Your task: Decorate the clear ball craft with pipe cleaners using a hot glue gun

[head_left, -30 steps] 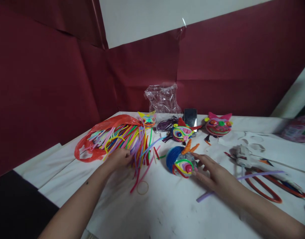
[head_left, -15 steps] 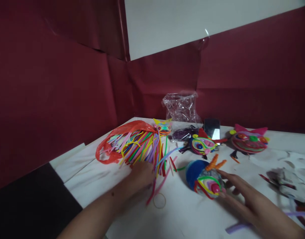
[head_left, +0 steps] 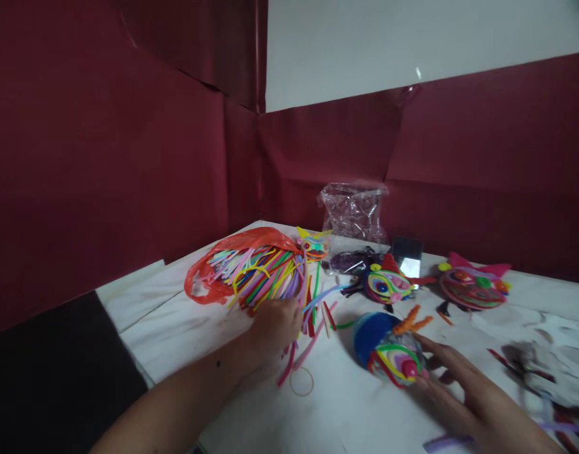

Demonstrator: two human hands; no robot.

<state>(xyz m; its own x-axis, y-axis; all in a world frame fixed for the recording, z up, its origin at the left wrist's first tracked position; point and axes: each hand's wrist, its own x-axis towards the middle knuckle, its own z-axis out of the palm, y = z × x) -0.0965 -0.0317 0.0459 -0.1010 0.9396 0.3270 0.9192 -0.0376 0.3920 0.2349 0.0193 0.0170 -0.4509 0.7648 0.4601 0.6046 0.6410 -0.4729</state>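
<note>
One grip, the right hand (head_left: 464, 391), lightly holds the blue ball (head_left: 375, 337). Left hand (head_left: 277, 325) touches colored strips (head_left: 265, 274) beside it; closure undeterminable.

we see a clear plastic bag (head_left: 354, 211) at one o'clock, a phone (head_left: 407, 250) at its four o'clock, and dark red sheeting (head_left: 331, 145) behind, a pale wall (head_left: 355, 50) above.
</note>
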